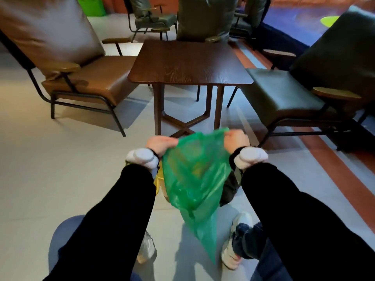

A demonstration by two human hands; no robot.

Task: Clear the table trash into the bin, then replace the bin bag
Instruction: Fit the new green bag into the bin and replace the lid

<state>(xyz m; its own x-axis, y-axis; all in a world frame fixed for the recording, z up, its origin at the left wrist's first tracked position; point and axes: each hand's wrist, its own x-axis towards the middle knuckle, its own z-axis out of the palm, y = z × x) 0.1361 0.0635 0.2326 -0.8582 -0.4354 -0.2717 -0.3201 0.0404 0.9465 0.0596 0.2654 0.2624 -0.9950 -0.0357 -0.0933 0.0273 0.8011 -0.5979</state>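
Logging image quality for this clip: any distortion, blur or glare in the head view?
Head view: wide-angle bending curves the brown armchair and floor lines; the green bin bag and both hands look slightly soft; mild sheen on the wooden table; far background is blurred.

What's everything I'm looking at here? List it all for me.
bag: one, green see-through plastic, held up between both hands
bin: one, yellow, mostly hidden behind the bag
table: one, dark brown wood, centre
brown armchair: one, left of table
green armchairs: one right of table, more behind
shoes: two, whitish, on the floor
left hand: grips the bag's top edge
right hand: grips the bag's top edge
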